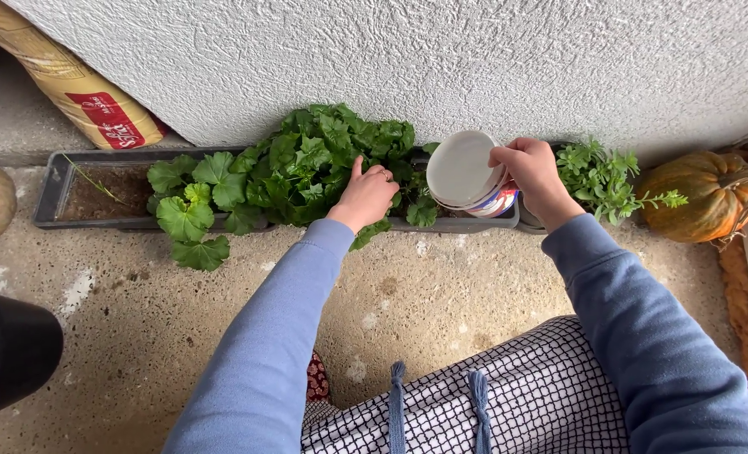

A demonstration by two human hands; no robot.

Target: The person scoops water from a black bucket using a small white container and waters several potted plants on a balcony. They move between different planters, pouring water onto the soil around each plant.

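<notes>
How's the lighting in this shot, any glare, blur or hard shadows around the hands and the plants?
Head view: soft, even daylight with no hard shadows; left hand in the green leaves and right hand tilting the white tub are sharp; no glare on the tub; the grey planter curves slightly from wide-angle distortion; the pumpkin is clear.
</notes>
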